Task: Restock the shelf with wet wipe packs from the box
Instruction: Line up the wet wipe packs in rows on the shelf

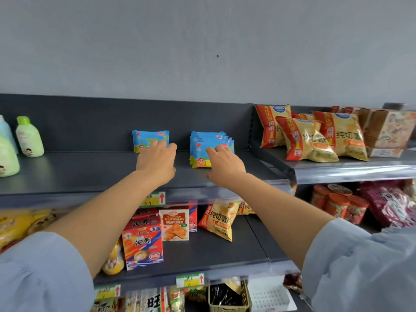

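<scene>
On the dark top shelf (90, 174) a single blue wet wipe pack (147, 138) stands upright against the back panel. My left hand (157, 161) reaches to it, fingertips touching its lower front. To the right, a row of several blue wet wipe packs (202, 145) stands upright one behind another. My right hand (225, 166) is at the front pack of that row, fingers bent over its right part. Whether either hand truly grips a pack is unclear. No box is in view.
Green and blue lotion bottles (29, 137) stand at the shelf's left end. Yellow chip bags (308, 138) and a carton (387, 129) fill the neighbouring shelf to the right. Snack boxes (144, 239) and bags sit on the shelf below, with price tags along its edge.
</scene>
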The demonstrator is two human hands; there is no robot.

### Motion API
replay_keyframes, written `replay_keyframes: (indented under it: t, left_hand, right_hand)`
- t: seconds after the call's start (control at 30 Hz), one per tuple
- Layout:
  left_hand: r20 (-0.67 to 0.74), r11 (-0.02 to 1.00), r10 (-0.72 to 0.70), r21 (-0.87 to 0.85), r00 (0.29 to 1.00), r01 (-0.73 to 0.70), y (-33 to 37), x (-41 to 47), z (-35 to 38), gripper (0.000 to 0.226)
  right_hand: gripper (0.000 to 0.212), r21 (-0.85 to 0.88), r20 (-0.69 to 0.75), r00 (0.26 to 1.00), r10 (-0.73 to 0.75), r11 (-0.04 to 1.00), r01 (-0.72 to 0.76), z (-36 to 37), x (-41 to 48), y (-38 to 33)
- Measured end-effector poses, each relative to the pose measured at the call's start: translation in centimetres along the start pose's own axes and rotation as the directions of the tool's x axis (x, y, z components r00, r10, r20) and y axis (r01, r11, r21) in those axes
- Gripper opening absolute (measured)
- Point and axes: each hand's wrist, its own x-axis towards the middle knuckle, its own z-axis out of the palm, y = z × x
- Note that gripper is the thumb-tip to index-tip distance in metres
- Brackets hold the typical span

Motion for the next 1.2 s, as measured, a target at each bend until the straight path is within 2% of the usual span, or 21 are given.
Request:
replay_keyframes:
  t: [0.2, 0.4, 0.53, 0.73, 0.9, 1.1, 1.2]
  left_hand:
    - [0.010, 0.991, 0.111, -0.076, 0.994, -0.110, 5.3, -3.3, -1.3, 0.055]
    - [0.006, 0.958, 0.240, -0.162, 0.971, -0.236, 10.4, -6.3, -1.1, 0.052]
    - [0.048, 0.920, 0.331, -0.240, 0.942, -0.311, 13.6, -9.2, -0.2, 0.044]
    - [0.112, 0.871, 0.441, -0.292, 0.890, -0.395, 18.7, -13.0, 1.2, 0.045]
    - [0.141, 0.818, 0.537, -0.331, 0.832, -0.472, 24.1, -15.9, 2.4, 0.045]
    - [0.215, 0.771, 0.608, -0.391, 0.764, -0.503, 31.9, -19.2, 4.8, 0.037]
    - [0.268, 0.758, 0.625, -0.432, 0.733, -0.488, 36.0, -20.9, 6.3, 0.036]
  right_hand:
    - [0.052, -0.056, 0.048, 0.992, 0.114, 0.992, -0.112, -1.7, -6.2, 4.0]
    - [0.051, -0.100, 0.089, 0.960, 0.265, 0.962, -0.256, -2.1, -12.8, 7.2]
    - [0.043, -0.111, 0.148, 0.914, 0.378, 0.925, -0.365, -1.9, -17.9, 8.6]
    - [0.058, -0.163, 0.208, 0.840, 0.501, 0.865, -0.475, -1.1, -25.2, 11.1]
    - [0.045, -0.176, 0.241, 0.788, 0.567, 0.824, -0.539, 0.2, -31.0, 14.2]
    - [0.050, -0.188, 0.323, 0.703, 0.633, 0.771, -0.608, 2.3, -37.4, 19.1]
    - [0.046, -0.196, 0.366, 0.670, 0.646, 0.758, -0.623, 3.9, -40.4, 21.9]
